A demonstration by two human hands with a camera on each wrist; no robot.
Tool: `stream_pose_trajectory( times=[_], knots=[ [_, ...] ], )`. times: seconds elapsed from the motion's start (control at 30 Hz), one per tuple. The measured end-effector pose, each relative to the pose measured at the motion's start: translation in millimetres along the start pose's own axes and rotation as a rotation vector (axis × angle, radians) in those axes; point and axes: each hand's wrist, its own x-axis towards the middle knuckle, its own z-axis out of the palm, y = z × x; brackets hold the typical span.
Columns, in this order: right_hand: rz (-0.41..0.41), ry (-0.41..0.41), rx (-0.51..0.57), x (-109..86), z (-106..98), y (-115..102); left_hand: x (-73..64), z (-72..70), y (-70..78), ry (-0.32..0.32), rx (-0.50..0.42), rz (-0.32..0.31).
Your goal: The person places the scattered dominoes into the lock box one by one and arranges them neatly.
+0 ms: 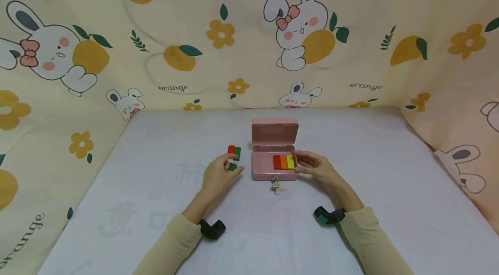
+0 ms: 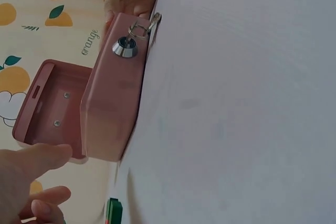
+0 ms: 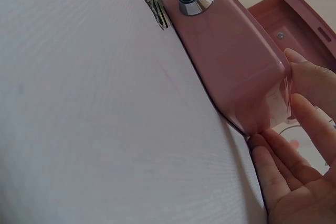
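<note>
Before pink box (image 1: 262,170) — keys (image 1: 277,187) | left hand (image 1: 216,174) half-hides green block (image 1: 232,166); grip unclear

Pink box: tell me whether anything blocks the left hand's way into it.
Nothing visible does: between the left hand and the pink box lies only bare white tabletop, and the lid stands open. The right hand holds the box's opposite end, out of that path.

Head view looks down; closer wrist views share the box (image 2: 113,93)

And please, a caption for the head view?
Right hand touching an open pink box of coloured blocks, left hand at loose blocks.
</note>
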Motion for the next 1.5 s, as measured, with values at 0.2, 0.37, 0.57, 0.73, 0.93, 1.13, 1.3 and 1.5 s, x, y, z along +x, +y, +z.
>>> stream_pose_trajectory(
  times=[0.2, 0.37, 0.57, 0.73, 0.93, 1.13, 1.3, 1.5],
  knots=[
    [0.009, 0.000, 0.003, 1.1, 1.0, -1.6, -0.7, -1.3, -5.7, -0.025, 0.007, -0.067],
    [0.005, -0.009, 0.007, 0.6, 1.0, -1.9, -1.6, -1.7, -12.0, -0.010, 0.020, -0.067],
    [-0.002, -0.007, 0.007, -0.7, 0.7, -1.4, -1.4, -3.6, -16.8, 0.011, 0.033, -0.065],
    [-0.002, -0.005, 0.013, -1.2, 0.4, -0.4, -0.2, -5.8, -18.9, 0.011, 0.034, -0.113],
    [0.002, -0.007, 0.020, -1.1, 0.4, -0.7, 0.7, -6.5, -23.7, -0.008, 0.039, -0.155],
    [-0.009, -0.001, 0.000, -0.4, -0.9, 0.3, 2.1, -7.3, -26.4, -0.035, 0.024, -0.186],
    [-0.027, -0.001, 0.007, -0.6, -0.4, -1.0, 2.3, -7.9, -27.0, -0.051, 0.029, -0.207],
    [-0.027, -0.007, 0.021, 0.2, 0.3, -0.9, 2.8, -6.2, -28.4, -0.055, 0.057, -0.232]
  ],
)
